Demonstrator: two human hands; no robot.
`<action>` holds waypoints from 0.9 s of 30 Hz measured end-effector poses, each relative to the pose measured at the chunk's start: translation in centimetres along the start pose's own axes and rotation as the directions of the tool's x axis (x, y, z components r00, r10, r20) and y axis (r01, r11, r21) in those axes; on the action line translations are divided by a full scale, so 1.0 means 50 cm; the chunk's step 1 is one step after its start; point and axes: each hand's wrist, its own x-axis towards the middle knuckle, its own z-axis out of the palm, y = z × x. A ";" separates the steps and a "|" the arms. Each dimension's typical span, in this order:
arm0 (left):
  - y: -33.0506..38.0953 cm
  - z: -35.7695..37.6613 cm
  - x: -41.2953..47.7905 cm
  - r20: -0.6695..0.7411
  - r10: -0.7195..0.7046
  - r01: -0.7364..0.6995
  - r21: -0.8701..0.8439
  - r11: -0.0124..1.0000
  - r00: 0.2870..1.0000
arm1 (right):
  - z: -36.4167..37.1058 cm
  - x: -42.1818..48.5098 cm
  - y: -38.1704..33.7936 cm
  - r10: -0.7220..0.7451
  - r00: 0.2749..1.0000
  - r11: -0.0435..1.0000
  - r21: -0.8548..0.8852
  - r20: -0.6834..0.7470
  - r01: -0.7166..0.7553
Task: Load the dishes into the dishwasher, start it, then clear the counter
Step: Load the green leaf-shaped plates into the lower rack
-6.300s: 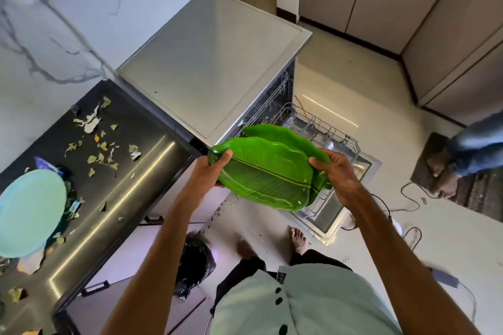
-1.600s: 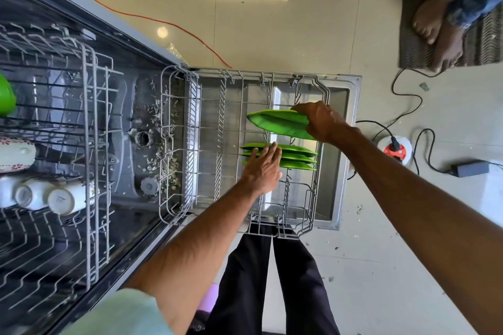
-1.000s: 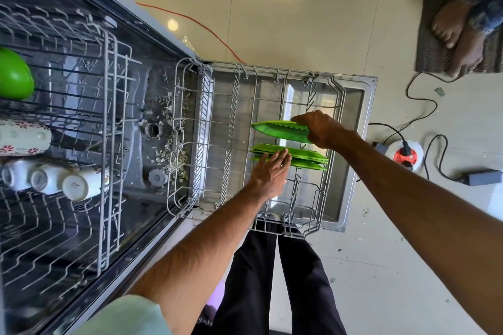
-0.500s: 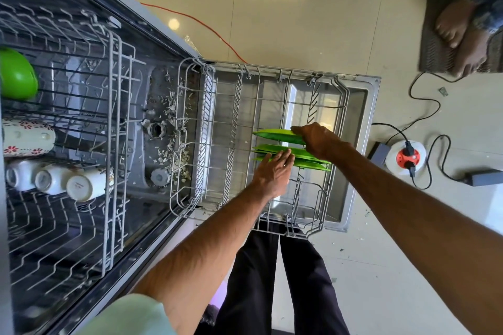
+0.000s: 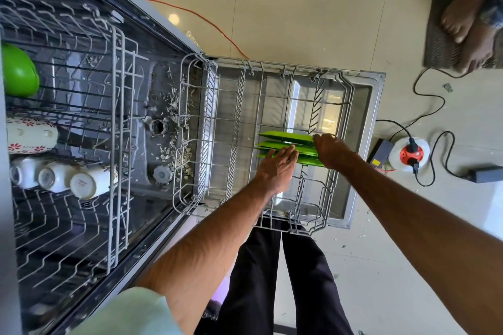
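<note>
Slotting plates is the business here, down in the lower rack [image 5: 236,106], which sits pulled out over the open dishwasher door [image 5: 366,117]. The right hand [image 5: 328,145] curls its fingers over the right end of the far green plate [image 5: 285,136], which stands on edge among the tines on the rack's right side. The left hand [image 5: 280,162] lies flat, fingers straight and together, resting against the nearer green plates [image 5: 273,146]. There are at least two of them, on edge just beside the far one, and I read that touch as steadying them. In the upper rack [image 5: 119,68] a green bowl [image 5: 19,71] and white cups [image 5: 54,177] sit loaded, and food scraps [image 5: 174,130] litter the tub floor beneath.

By my reading this is the loading step, early to middle of the job: the machine is not started and the counter is out of sight. I cannot tell whether the far plate is fully seated between its tines, because the hand covers that end. The next move calls for a gentle release, right hand first, checking that the plate stands by itself. Then the left lifts off without tipping the row. After that come any dishes left to load, then the rack pushed in and the door lifted shut.
</note>
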 end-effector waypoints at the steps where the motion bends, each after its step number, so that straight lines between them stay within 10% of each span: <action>1: -0.001 0.001 0.000 -0.006 0.003 -0.003 0.002 1.000 1.000 | 0.010 -0.002 0.012 -0.027 0.998 1.000 0.009 -0.061 0.027; 16: -0.020 0.019 -0.043 -0.322 -0.004 -0.058 -0.182 0.981 0.947 | 0.014 -0.060 -0.016 -0.017 0.857 0.943 0.277 -0.515 0.184; 27: -0.049 -0.011 -0.215 -0.489 -0.255 0.011 -0.448 0.894 0.834 | 0.028 -0.208 -0.120 -0.096 0.809 0.859 0.362 -0.580 0.363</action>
